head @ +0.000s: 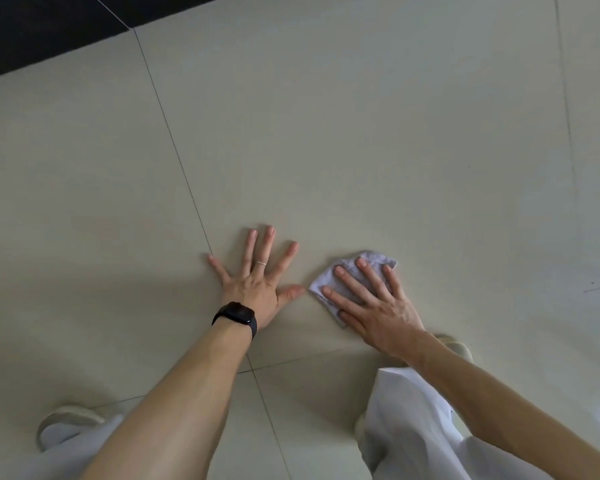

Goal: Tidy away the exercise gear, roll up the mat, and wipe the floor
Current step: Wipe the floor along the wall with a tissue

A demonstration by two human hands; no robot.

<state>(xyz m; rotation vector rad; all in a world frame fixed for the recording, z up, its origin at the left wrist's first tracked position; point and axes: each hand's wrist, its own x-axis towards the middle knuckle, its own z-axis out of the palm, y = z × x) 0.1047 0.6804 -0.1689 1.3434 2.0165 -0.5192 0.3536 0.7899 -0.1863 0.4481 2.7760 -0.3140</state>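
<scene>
A small pale grey cloth lies on the beige tiled floor. My right hand presses flat on top of the cloth, fingers spread, covering most of it. My left hand rests flat on the bare tile just left of the cloth, fingers apart, holding nothing. It wears a thin ring, with a black watch on the wrist. No mat or exercise gear is in view.
A dark strip runs along the far upper left edge of the floor. My white trouser legs and pale slippers are at the bottom. Thin grout lines cross the tiles.
</scene>
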